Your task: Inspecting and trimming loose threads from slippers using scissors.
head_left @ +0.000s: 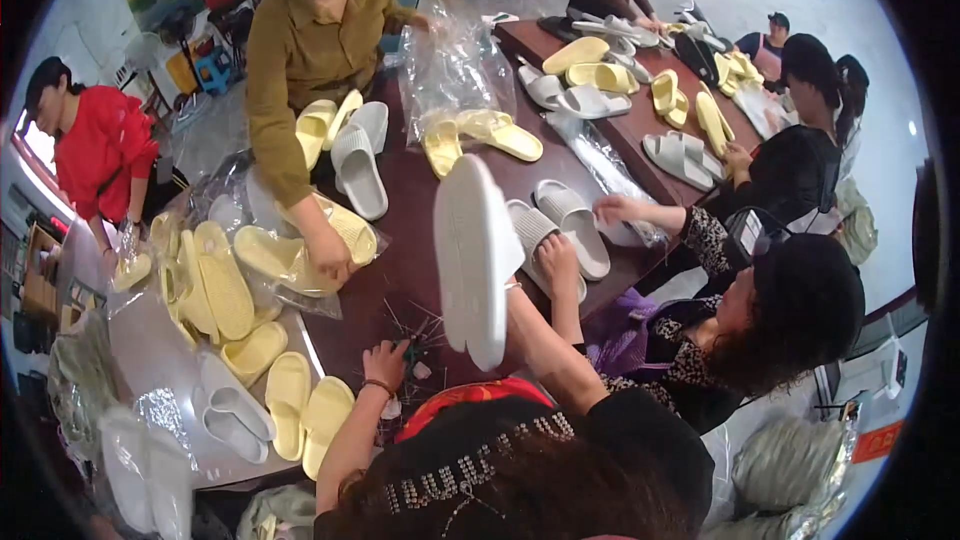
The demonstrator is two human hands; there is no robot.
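My right arm is raised, and a light grey slipper (468,260) stands upright on its toe or heel end in the air, sole showing. My right hand (514,285) is mostly hidden behind it, gripping it. Low on the brown table, my left hand (383,365) lies with its fingers apart at a scatter of thin dark ties (422,325), with a small green piece beside the fingertips. Right of the raised slipper, a pair of grey slippers (570,215) lies on the table; a co-worker's hand (560,265) touches the nearer one.
Yellow slippers (222,285) pile up on the left, some in clear bags. A person across the table handles a bagged yellow pair (290,255) and an open clear bag (455,75). More slippers (590,80) cover the table further back right. Co-workers sit close on my right.
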